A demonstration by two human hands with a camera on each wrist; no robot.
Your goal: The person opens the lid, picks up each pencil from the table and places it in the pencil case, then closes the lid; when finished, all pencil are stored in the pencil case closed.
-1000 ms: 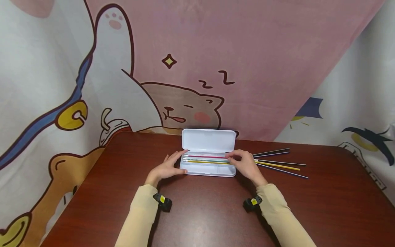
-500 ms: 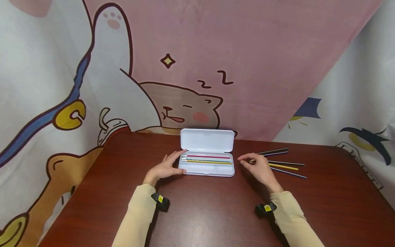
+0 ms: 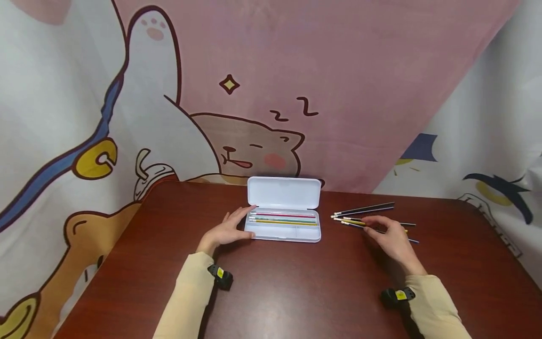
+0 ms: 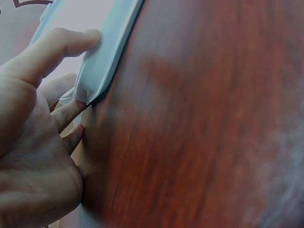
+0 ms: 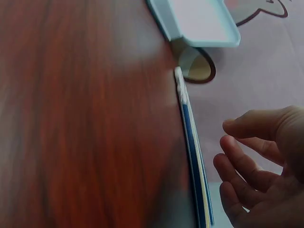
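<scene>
The loose pencils [image 5: 192, 152] on the desk [image 3: 275, 287] beside the white case [image 3: 306, 232] look light, stiff and apt to roll, best pinched mid-shaft by the right hand [image 3: 391, 238], hanging slightly parted over them, while the left hand [image 3: 226, 233] touches the case, fingers spread.

Pencil case [image 3: 271, 231] on table [image 3: 271, 292], lid [image 3: 283, 193] at its 12 o'clock, some pencils [image 3: 283, 222] inside. Left hand [image 3: 224, 233] touches its 9 o'clock end. Loose pencils [image 3: 364, 208] lie at 3 o'clock, right hand [image 3: 388, 238] beside them. Cloth [image 3: 360, 94] behind.
</scene>
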